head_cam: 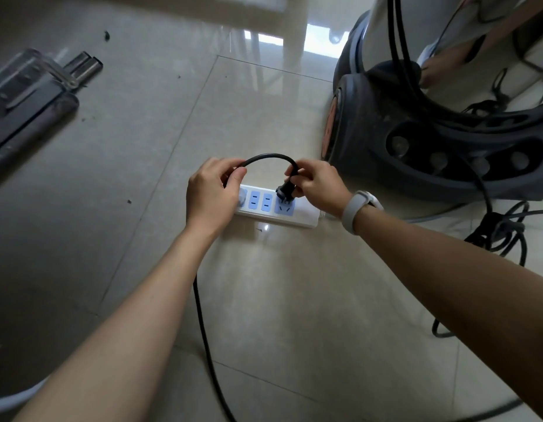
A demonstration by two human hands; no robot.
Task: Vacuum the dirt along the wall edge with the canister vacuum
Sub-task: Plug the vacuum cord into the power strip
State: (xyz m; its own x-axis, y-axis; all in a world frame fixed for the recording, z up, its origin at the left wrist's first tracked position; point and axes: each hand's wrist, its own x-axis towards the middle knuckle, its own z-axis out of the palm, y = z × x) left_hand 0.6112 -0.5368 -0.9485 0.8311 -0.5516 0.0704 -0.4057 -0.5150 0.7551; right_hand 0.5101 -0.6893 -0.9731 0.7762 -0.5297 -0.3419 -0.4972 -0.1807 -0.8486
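— What is happening on the glossy beige tiled floor?

— The right hand is pinching one black three-pin plug above a white power strip; the left hand is gripping its black cord.

— And the vacuum?

— One dark grey canister vacuum is sitting just right of the strip.

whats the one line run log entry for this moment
step: plugging in | right hand: holds plug above power strip | left hand: holds cord | plug: not seated
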